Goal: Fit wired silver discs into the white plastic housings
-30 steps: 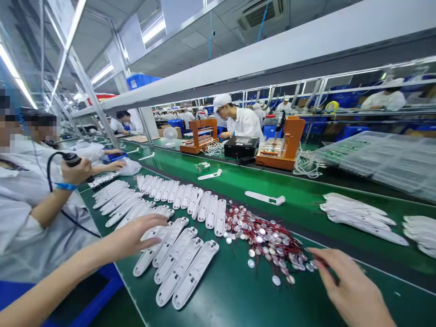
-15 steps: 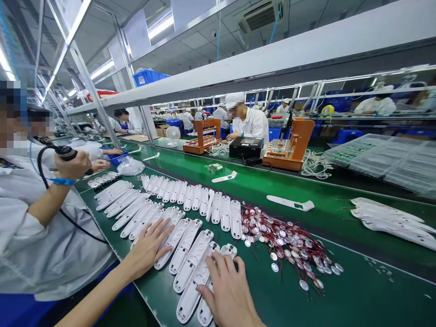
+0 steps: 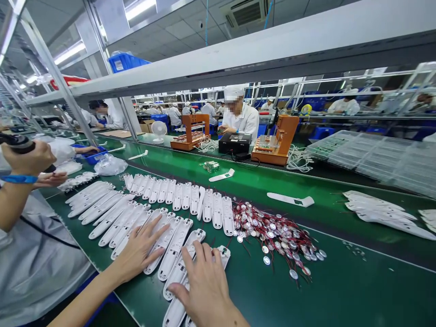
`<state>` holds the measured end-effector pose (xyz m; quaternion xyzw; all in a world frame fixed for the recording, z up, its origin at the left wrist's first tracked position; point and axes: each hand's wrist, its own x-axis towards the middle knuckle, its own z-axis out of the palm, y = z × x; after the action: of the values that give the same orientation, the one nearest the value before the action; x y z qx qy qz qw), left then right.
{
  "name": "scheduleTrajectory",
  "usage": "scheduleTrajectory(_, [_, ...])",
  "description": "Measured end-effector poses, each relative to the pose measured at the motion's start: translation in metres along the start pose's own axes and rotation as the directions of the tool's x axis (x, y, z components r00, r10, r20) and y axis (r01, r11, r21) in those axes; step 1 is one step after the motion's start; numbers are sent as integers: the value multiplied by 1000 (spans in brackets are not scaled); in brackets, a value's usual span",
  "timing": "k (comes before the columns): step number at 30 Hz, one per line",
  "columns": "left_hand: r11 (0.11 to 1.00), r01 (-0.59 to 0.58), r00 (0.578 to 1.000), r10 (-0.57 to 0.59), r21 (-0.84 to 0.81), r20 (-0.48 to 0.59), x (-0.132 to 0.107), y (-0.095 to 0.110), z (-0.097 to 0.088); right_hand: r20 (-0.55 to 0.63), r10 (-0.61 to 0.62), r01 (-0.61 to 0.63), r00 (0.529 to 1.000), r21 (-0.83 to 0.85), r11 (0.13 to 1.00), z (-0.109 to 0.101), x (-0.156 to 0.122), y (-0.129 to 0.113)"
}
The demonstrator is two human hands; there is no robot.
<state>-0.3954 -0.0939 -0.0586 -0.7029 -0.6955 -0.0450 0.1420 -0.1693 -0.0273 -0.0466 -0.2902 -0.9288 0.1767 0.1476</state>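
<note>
White plastic housings (image 3: pixel 175 247), long and hollow, lie side by side in a slanting row on the green table. Over the middle of this row rests my left hand (image 3: pixel 141 245), its fingers spread across several of them. My right hand (image 3: pixel 206 279) lies over the near end, fingers apart on the last few housings and partly hiding them. Neither hand grips anything. Behind them runs a second row of white housings (image 3: pixel 177 195). At its right end is a heap of small round metal discs with red wires (image 3: pixel 275 231).
A green conveyor belt (image 3: pixel 248 181) beyond carries single white housings (image 3: pixel 289 199). Orange fixtures (image 3: pixel 277 141) and a black box (image 3: pixel 235 143) stand behind it. At left a co-worker's hand (image 3: pixel 29 159) holds a black tool. A shelf (image 3: pixel 204 59) crosses overhead. Stacked white pieces (image 3: pixel 384 213) lie right.
The view has turned to the right, so most things sit further left. My right hand has shifted slightly along the near housings; my left hand stays spread over the row.
</note>
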Motion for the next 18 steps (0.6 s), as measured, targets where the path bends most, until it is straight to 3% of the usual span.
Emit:
scheduleTrajectory(3, [1000,0,1000,0,-6,-20,-5,7,-3,-16,2,-2,1000,3,1000,9,-9,-1])
scheduleTrajectory(6, [1000,-24,999,23,-12,-38,-11,19,-5,-186,-11,3,982,-44,999,27,-24,2])
scheduleTrajectory(10, [999,-38,997,36,-35,-66,-16,39,-7,-382,-39,-15,923,-136,991,43,-43,9])
scheduleTrajectory(12, [998,-32,996,29,-45,-83,-16,47,-7,-409,-45,-31,912,-179,983,38,-53,14])
scheduleTrajectory(18, [998,18,998,-21,-59,-57,-10,59,-11,-327,-77,-38,942,-333,942,5,-72,37])
